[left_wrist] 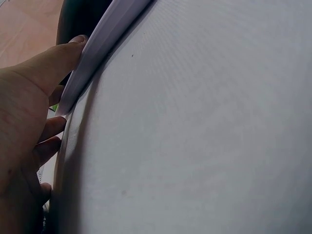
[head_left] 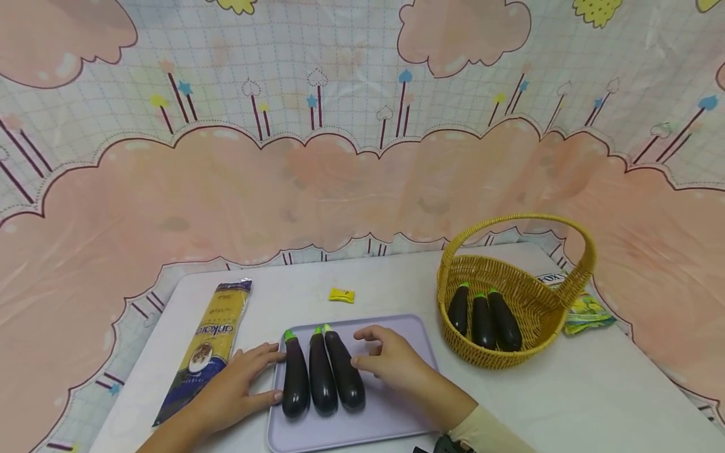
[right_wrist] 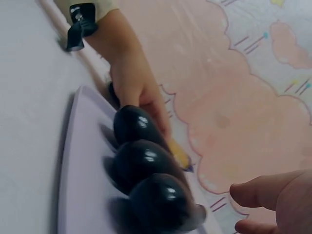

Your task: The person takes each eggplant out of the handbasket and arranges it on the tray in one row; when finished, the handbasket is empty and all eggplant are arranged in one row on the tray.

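Observation:
Three dark eggplants with green stem ends lie side by side on a lilac tray [head_left: 396, 409]: a left one [head_left: 295, 380], a middle one [head_left: 322, 377] and a right one [head_left: 345, 371]. My left hand [head_left: 235, 390] is at the tray's left edge, thumb and fingers spread along the left eggplant. In the left wrist view its thumb [left_wrist: 66, 56] reaches over the tray rim [left_wrist: 95, 51]. Over the tray's right part is my right hand [head_left: 399, 362], fingers loosely bent, thumb close beside the right eggplant. In the right wrist view, a gap separates the right hand [right_wrist: 278, 200] from the eggplants [right_wrist: 158, 202].
A yellow wicker basket [head_left: 453, 345] with three more eggplants [head_left: 483, 322] stands right of the tray. Left lies a blue and yellow "ankara" packet [head_left: 212, 333]. A small yellow wrapped item [head_left: 342, 295] lies behind the tray. A green and yellow bag [head_left: 586, 313] is partly behind the basket.

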Demonstrator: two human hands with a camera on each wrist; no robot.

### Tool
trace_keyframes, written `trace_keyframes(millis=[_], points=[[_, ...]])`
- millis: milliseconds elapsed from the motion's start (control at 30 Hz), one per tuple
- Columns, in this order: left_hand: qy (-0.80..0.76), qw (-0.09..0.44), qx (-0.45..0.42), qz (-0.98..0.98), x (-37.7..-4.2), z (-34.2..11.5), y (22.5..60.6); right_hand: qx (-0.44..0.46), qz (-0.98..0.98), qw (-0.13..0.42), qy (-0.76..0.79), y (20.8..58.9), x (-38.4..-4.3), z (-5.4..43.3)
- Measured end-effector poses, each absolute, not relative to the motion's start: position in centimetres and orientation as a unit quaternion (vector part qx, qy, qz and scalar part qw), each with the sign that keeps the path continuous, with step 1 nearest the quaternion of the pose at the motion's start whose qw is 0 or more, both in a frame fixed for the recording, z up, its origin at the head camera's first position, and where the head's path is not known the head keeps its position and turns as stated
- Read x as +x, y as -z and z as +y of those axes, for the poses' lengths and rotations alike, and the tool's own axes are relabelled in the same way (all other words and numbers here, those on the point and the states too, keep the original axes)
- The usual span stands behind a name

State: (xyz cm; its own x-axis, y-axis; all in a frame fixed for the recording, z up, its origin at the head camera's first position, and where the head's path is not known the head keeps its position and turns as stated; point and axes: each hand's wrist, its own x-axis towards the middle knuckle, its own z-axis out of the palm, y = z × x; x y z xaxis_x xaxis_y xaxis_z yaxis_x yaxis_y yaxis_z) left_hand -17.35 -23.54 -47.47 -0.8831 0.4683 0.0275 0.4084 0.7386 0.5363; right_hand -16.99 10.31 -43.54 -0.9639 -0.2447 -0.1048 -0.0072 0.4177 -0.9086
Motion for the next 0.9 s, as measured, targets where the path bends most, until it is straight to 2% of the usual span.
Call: trace_keyframes(millis=[333,567,900], points=[[-0.273,0.045,0.235,0.932,-17.3,-23.7,47.4,-0.075,0.82,0.135,0.551,40.8,-16.5,14.8],[-0.278,0.068,0.225,0.931,-17.3,-23.6,47.3,-0.078,0.816,0.142,0.555,39.1,-16.6,18.6],[-0.274,0.068,0.223,0.933,-17.4,-23.5,47.3,-0.082,0.811,0.146,0.56,37.2,-16.8,24.2]])
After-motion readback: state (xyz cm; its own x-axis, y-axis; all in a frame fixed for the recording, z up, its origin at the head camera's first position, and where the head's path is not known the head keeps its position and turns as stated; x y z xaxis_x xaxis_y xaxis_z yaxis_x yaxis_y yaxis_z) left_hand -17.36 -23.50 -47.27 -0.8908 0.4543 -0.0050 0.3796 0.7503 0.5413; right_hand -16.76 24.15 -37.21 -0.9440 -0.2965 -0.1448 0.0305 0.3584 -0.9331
